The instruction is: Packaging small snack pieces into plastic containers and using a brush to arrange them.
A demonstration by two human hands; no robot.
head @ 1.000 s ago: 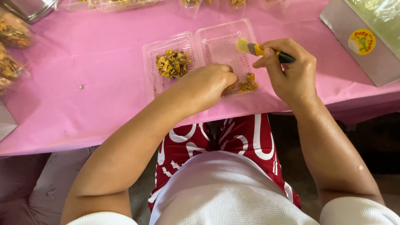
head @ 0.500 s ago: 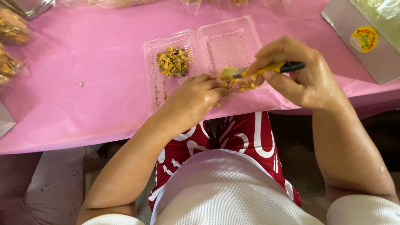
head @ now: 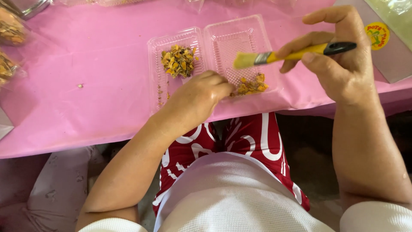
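Observation:
A clear plastic clamshell box [head: 231, 30] lies open on the pink tablecloth [head: 98, 77]. Its left half holds a heap of yellow-brown dried pieces [head: 179, 60]. A smaller heap [head: 252, 85] lies at the near edge of the right half. My left hand [head: 198, 98] rests closed on the box's near edge, between the two halves; whether it pinches anything I cannot tell. My right hand [head: 339, 56] holds a small brush [head: 292, 55] with a yellow and black handle, its bristles lifted above the right half.
Clear bags of dried pieces [head: 10, 28] lie at the left edge. A grey packet with a round yellow sticker [head: 377, 36] sits at the right. More clear boxes [head: 120, 2] line the far edge. The table's near edge runs just above my lap.
My right hand lifted the brush up and to the right, off the small heap. My left hand stayed on the box's near edge.

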